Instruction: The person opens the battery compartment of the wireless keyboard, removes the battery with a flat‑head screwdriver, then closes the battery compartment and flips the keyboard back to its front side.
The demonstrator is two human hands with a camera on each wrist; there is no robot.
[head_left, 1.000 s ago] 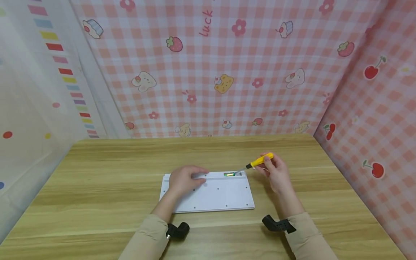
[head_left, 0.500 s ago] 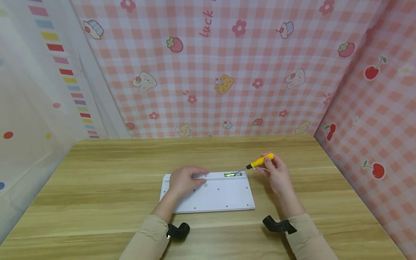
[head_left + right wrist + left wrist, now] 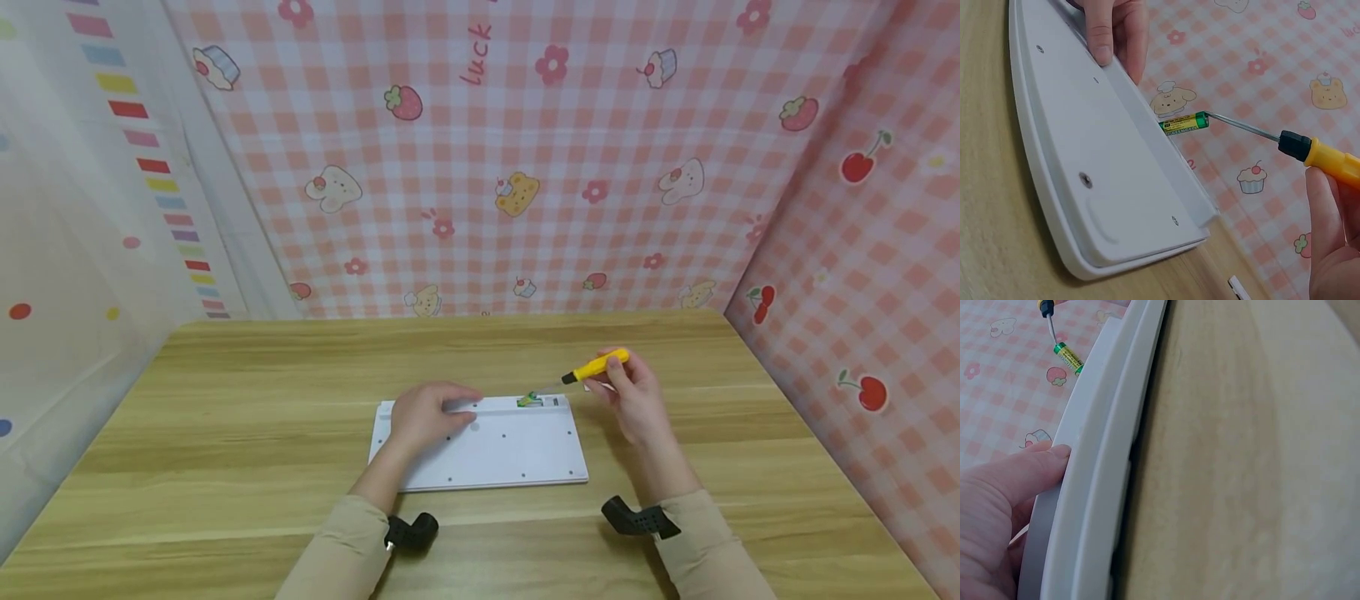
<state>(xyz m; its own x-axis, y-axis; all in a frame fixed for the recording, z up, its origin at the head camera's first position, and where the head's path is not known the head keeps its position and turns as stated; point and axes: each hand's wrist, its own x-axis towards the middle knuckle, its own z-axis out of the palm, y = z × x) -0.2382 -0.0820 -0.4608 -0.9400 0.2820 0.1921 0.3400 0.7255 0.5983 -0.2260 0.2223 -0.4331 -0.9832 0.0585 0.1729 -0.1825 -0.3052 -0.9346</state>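
Note:
A white keyboard (image 3: 495,454) lies face down on the table, its screw-dotted underside up. My left hand (image 3: 431,417) grips its raised far edge, thumb on the near side and fingers over the far side. In my right hand (image 3: 637,400) is a screwdriver (image 3: 596,367) with a yellow handle and black collar. The screwdriver's metal tip meets one end of a green and yellow battery (image 3: 1186,122). That end of the battery stands tilted up out of the battery slot, while its other end is hidden inside the keyboard.
A small white piece (image 3: 1238,287) lies on the wooden table (image 3: 262,400) beyond the keyboard's corner. Pink checked cloth (image 3: 480,167) hangs behind the table and at the right. Black wrist cameras (image 3: 411,532) sit on both sleeves.
The screwdriver tip has shifted left and up, and the battery, flat in its slot before, now has one end raised. The left hand and keyboard have stayed in place.

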